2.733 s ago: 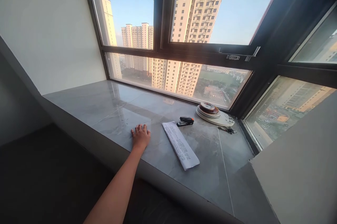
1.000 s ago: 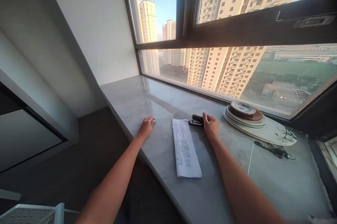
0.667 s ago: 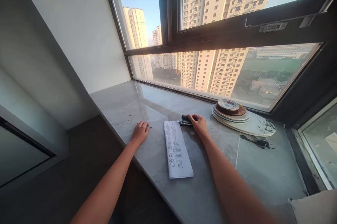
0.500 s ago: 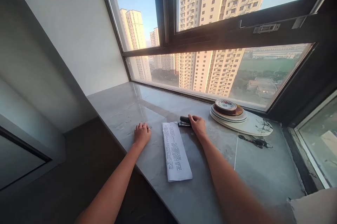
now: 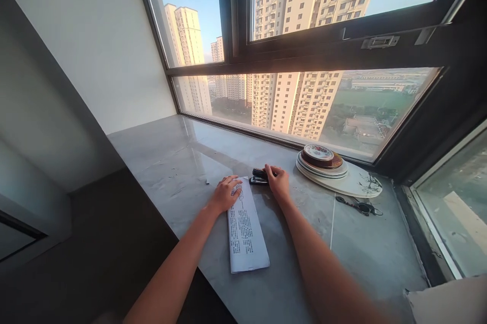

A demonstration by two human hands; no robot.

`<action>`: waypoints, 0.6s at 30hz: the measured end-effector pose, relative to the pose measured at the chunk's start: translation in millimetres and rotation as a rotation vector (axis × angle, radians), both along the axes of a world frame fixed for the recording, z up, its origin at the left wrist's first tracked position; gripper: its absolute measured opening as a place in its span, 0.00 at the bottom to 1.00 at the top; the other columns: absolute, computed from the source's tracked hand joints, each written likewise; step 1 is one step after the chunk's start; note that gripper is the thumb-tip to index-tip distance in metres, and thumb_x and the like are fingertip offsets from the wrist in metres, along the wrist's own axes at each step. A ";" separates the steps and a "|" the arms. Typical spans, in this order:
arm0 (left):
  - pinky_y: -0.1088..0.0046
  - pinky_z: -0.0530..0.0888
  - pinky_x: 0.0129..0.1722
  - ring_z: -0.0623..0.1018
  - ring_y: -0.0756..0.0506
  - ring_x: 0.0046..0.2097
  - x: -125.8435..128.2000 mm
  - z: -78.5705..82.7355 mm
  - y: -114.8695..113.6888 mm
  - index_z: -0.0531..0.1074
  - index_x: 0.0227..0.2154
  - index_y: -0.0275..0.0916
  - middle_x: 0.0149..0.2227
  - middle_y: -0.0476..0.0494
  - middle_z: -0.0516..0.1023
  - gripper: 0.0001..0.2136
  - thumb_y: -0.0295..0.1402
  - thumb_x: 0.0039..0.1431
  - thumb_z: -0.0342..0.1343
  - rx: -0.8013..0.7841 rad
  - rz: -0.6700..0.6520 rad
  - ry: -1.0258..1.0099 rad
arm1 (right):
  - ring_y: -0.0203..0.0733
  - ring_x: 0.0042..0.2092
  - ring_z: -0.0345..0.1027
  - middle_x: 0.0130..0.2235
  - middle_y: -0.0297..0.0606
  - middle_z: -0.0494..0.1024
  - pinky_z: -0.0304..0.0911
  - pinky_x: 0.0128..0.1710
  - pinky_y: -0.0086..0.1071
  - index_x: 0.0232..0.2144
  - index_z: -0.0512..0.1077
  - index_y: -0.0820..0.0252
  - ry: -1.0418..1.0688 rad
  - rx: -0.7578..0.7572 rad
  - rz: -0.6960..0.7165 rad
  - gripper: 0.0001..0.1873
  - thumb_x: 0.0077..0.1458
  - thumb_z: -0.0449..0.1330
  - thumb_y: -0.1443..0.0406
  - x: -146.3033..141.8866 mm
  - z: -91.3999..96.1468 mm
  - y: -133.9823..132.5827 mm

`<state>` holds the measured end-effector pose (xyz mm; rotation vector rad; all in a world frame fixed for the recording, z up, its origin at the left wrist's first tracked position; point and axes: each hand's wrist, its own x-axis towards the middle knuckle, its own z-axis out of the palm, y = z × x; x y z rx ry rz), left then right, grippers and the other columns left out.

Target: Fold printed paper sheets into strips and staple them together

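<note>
A folded sheet of printed white paper (image 5: 249, 232) lies lengthwise on the grey stone sill. My left hand (image 5: 225, 193) rests on its upper left corner, fingers stretched out and holding nothing. My right hand (image 5: 278, 181) grips a black stapler (image 5: 259, 177) by its right end. The stapler sits just beside the paper's top right corner, and its jaws point left. To the left of my left hand lies a small grey piece (image 5: 207, 181), too small to name.
Stacked plates (image 5: 323, 166) stand by the window on a white oval platter (image 5: 367, 186). A dark beaded cord with a round pendant (image 5: 363, 207) lies in front of them. The sill's edge (image 5: 167, 222) drops away at the left. Window frames (image 5: 274, 60) bound the back.
My left hand has moved right from the bare sill onto the paper's top corner, uncovering the small grey piece. My right hand still holds the stapler. The whole view has shifted slightly.
</note>
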<state>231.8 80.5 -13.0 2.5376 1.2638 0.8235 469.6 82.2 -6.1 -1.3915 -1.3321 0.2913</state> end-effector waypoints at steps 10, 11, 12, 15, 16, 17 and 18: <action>0.51 0.66 0.65 0.69 0.37 0.65 -4.3 -2.4 4.0 0.78 0.53 0.45 0.64 0.40 0.72 0.16 0.33 0.64 0.56 -0.095 -0.010 -0.039 | 0.47 0.34 0.74 0.28 0.40 0.82 0.63 0.37 0.34 0.25 0.79 0.60 0.149 -0.113 0.042 0.27 0.57 0.57 0.45 2.1 0.1 0.0; 0.51 0.65 0.66 0.69 0.37 0.65 -5.0 -1.3 3.1 0.78 0.53 0.46 0.64 0.41 0.72 0.16 0.32 0.64 0.56 -0.105 -0.021 -0.031 | 0.47 0.34 0.74 0.29 0.40 0.82 0.63 0.36 0.34 0.25 0.79 0.60 0.131 -0.108 0.078 0.27 0.58 0.56 0.45 0.9 0.9 -0.6; 0.51 0.65 0.66 0.69 0.37 0.65 -5.6 0.2 2.1 0.78 0.53 0.47 0.63 0.42 0.73 0.16 0.32 0.63 0.56 -0.113 -0.024 -0.022 | 0.47 0.34 0.74 0.28 0.39 0.81 0.62 0.36 0.34 0.24 0.79 0.60 0.101 -0.102 0.108 0.28 0.59 0.55 0.45 -0.3 1.4 -1.2; 0.48 0.64 0.66 0.69 0.36 0.65 -6.7 6.0 -1.5 0.78 0.53 0.50 0.62 0.44 0.74 0.17 0.33 0.63 0.57 -0.122 -0.037 0.006 | 0.45 0.32 0.71 0.25 0.37 0.78 0.59 0.33 0.33 0.21 0.75 0.60 -0.024 -0.075 0.107 0.29 0.60 0.54 0.45 -3.2 1.7 -2.3; 0.48 0.64 0.66 0.69 0.35 0.65 -6.7 7.7 -2.5 0.78 0.54 0.51 0.62 0.45 0.74 0.17 0.35 0.63 0.57 -0.118 -0.050 0.013 | 0.45 0.31 0.70 0.24 0.36 0.76 0.58 0.33 0.33 0.20 0.74 0.59 -0.063 -0.060 0.087 0.29 0.61 0.54 0.46 -4.0 1.5 -2.4; 0.48 0.64 0.66 0.69 0.35 0.65 -6.6 9.2 -3.4 0.77 0.55 0.51 0.62 0.45 0.74 0.18 0.36 0.63 0.58 -0.111 -0.065 0.018 | 0.44 0.31 0.69 0.24 0.36 0.76 0.57 0.33 0.33 0.19 0.73 0.59 -0.104 -0.045 0.066 0.28 0.62 0.53 0.47 -4.7 1.2 -2.5; 0.49 0.63 0.66 0.69 0.36 0.65 -6.4 10.3 -4.0 0.77 0.55 0.51 0.63 0.45 0.73 0.18 0.36 0.63 0.58 -0.104 -0.082 0.020 | 0.44 0.31 0.68 0.24 0.37 0.75 0.57 0.34 0.33 0.19 0.72 0.59 -0.150 -0.030 0.044 0.28 0.63 0.52 0.49 -5.6 0.9 -2.6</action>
